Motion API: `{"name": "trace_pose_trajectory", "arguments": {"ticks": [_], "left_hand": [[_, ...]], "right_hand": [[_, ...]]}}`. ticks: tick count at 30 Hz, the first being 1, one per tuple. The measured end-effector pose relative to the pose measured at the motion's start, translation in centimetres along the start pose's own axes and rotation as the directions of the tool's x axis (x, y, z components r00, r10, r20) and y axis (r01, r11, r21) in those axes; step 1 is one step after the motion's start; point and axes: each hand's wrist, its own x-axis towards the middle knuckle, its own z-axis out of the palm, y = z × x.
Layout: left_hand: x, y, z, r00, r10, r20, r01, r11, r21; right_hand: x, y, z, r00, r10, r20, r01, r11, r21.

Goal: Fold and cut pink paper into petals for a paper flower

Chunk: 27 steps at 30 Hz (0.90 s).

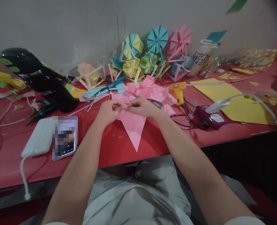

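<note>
The left hand (110, 111) and right hand (142, 107), fingertips nearly together, pinch the far side of the pink paper (135, 131) over the red table (115, 153). It seems light, easily creased; its edges suit gentle pinching.

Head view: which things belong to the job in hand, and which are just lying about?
Probably the job: pink sheet, held by left hand and right hand; folded pink pieces; perhaps yellow glue gun.

Apparently lying about: black bottle; phone; white power bank.
</note>
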Motion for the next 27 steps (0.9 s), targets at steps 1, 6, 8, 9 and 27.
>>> {"name": "trace_pose_trajectory", "arguments": {"ticks": [1,6,8,9,27], "left_hand": [[0.1,-0.2,-0.3,1.0,-0.007,-0.022,0.007,1.0,0.018],[0.5,-1.3,-1.8,0.99,-0.006,-0.141,0.021,0.994,0.108],[0.5,-1.7,-2.2,0.982,-0.022,-0.19,0.043,0.993,0.109],[0.5,-1.8,-2.3,0.978,-0.031,-0.206,0.054,0.993,0.109],[0.5,-2.2,-2.2,0.983,0.058,-0.174,-0.042,0.994,0.097]], "right_hand": [[0.0,0.1,-0.1,1.0,0.001,-0.007,-0.001,1.0,0.006],[-0.2,0.4,-0.6,1.0,0.015,-0.005,-0.015,0.999,0.042],[-0.3,0.3,-1.0,0.999,0.041,0.013,-0.042,0.998,0.036],[-0.4,0.3,-1.3,0.998,0.056,0.018,-0.056,0.998,0.022],[-0.1,0.5,-0.2,0.966,-0.155,-0.209,0.146,0.988,-0.058]]}}
